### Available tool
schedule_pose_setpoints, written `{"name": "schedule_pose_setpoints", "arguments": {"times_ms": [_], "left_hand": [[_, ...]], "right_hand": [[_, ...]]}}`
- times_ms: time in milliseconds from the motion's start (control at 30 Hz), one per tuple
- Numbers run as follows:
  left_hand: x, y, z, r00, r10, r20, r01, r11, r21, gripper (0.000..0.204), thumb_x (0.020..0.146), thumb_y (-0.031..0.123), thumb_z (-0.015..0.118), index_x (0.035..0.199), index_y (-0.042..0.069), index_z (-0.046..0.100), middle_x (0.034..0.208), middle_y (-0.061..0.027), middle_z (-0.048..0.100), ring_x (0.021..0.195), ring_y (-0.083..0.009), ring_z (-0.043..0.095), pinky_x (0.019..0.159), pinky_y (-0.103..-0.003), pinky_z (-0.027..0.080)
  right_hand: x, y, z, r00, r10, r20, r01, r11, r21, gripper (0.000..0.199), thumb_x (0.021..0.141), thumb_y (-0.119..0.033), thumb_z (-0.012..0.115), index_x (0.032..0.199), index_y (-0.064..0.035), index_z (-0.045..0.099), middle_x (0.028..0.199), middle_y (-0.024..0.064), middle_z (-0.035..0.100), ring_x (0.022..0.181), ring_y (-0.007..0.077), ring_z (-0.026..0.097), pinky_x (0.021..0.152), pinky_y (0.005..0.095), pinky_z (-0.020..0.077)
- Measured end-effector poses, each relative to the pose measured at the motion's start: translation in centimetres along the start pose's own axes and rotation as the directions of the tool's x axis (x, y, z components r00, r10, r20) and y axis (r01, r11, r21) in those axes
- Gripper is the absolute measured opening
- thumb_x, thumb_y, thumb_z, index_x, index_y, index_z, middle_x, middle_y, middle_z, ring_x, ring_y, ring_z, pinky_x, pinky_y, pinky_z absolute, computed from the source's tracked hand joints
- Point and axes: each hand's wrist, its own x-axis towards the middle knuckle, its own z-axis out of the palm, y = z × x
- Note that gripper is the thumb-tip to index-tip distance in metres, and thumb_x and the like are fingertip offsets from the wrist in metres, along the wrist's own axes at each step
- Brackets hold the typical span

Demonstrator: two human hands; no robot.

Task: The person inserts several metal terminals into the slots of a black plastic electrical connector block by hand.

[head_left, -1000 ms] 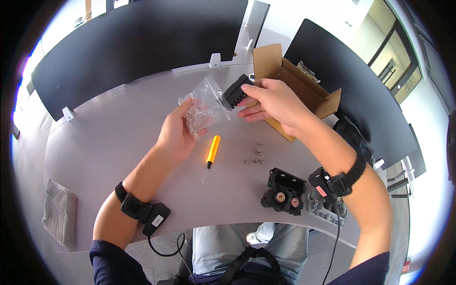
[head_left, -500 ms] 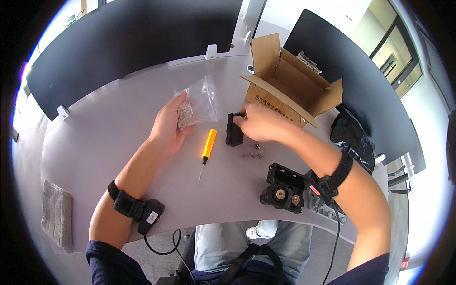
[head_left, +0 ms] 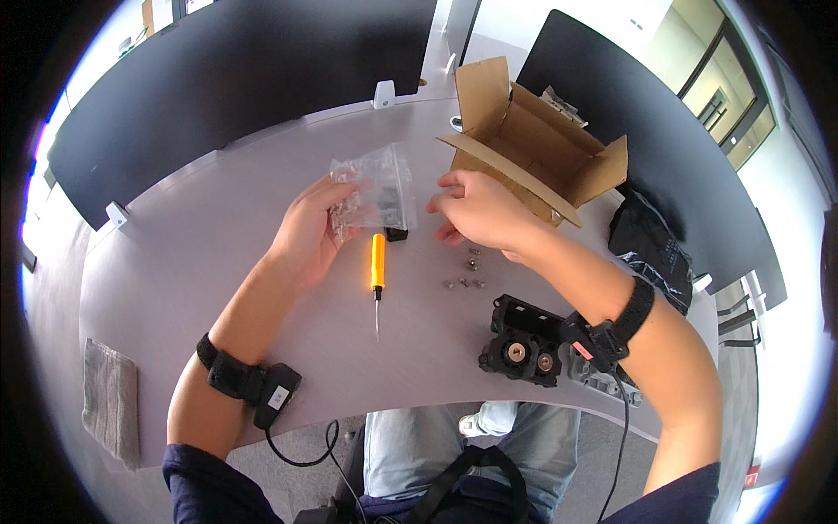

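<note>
Holding clear bag (head_left: 371, 188) in left hand (head_left: 316, 229), right hand (head_left: 482, 210) beside (bare grey table (head_left: 201, 236) leftward)

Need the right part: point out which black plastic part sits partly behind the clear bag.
The small black block beside the orange screwdriver's handle; the larger black assembly lies uncovered near the table edge.

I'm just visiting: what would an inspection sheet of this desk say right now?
Surface: grey curved table.
Job's things: clear plastic bag of small parts; small black part beneath it.
Clutter: orange-handled screwdriver, loose screws, black motor block, open cardboard box, grey cloth, black pouch.
Hands: left hand holds the bag; right hand beside it, holding nothing.
Cables: black wrist-device cable.
Surroundings: dark partition panels.
</note>
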Motion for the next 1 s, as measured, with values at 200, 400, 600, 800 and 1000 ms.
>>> {"name": "schedule_pose_setpoints", "arguments": {"times_ms": [200, 400, 600, 800, 1000], "left_hand": [[-1.3, 1.6, 1.7, 0.994, -0.016, 0.105, -0.026, 0.925, 0.379, 0.027, 0.097, 0.019, 0.051, 0.116, 0.0, 0.057, 0.093, -0.0057, 0.061, 0.073, -0.0087, 0.056, 0.056, -0.021, 0.042], [-1.8, 1.6, 2.3, 0.987, 0.023, 0.157, -0.136, 0.633, 0.762, 0.028, 0.094, 0.016, 0.057, 0.116, -0.001, 0.059, 0.085, -0.0064, 0.063, 0.055, -0.0071, 0.05, 0.043, -0.02, 0.038], [-2.3, 1.3, 2.7, 0.977, 0.068, 0.201, -0.208, 0.5, 0.841, 0.033, 0.092, 0.017, 0.06, 0.119, -0.002, 0.057, 0.094, -0.0113, 0.066, 0.049, -0.008, 0.05, 0.042, -0.023, 0.041], [-2.2, 1.2, 2.3, 0.979, 0.08, 0.19, -0.205, 0.449, 0.87, 0.036, 0.092, 0.017, 0.06, 0.122, -0.003, 0.057, 0.105, -0.0158, 0.067, 0.05, -0.0094, 0.054, 0.043, -0.023, 0.045], [-2.3, 1.3, 2.7, 0.981, 0.063, 0.182, -0.191, 0.419, 0.887, 0.036, 0.092, 0.017, 0.06, 0.122, -0.003, 0.057, 0.108, -0.017, 0.067, 0.055, -0.0116, 0.06, 0.045, -0.024, 0.048]], "right_hand": [[-2.4, -1.1, -1.0, 0.995, -0.008, 0.1, 0.006, 1.0, 0.017, 0.048, 0.091, -0.01, 0.05, 0.135, 0.0054, 0.039, 0.114, 0.0138, 0.061, 0.082, 0.0178, 0.066, 0.076, 0.0297, 0.0546], [-2.5, 0.0, -0.7, 0.995, 0.027, 0.094, -0.024, 0.999, -0.033, 0.047, 0.092, -0.01, 0.051, 0.135, 0.0031, 0.039, 0.113, 0.0117, 0.061, 0.081, 0.0172, 0.066, 0.071, 0.0293, 0.0536], [-2.8, 0.0, -0.5, 0.977, 0.02, 0.21, 0.006, 0.992, -0.123, 0.048, 0.09, -0.011, 0.053, 0.133, 0.0062, 0.04, 0.104, 0.0139, 0.063, 0.076, 0.0177, 0.066, 0.069, 0.0287, 0.0527], [-2.7, 0.8, 0.0, 0.97, 0.009, 0.245, -0.009, 1.0, -0.003, 0.055, 0.09, -0.011, 0.055, 0.135, 0.0118, 0.035, 0.102, 0.0169, 0.063, 0.079, 0.0191, 0.067, 0.073, 0.0291, 0.054], [-2.7, 1.3, 0.4, 0.958, 0.019, 0.285, -0.052, 0.993, 0.108, 0.067, 0.087, -0.01, 0.06, 0.141, 0.0111, 0.026, 0.108, 0.0184, 0.062, 0.084, 0.0197, 0.068, 0.077, 0.0274, 0.054]]}}
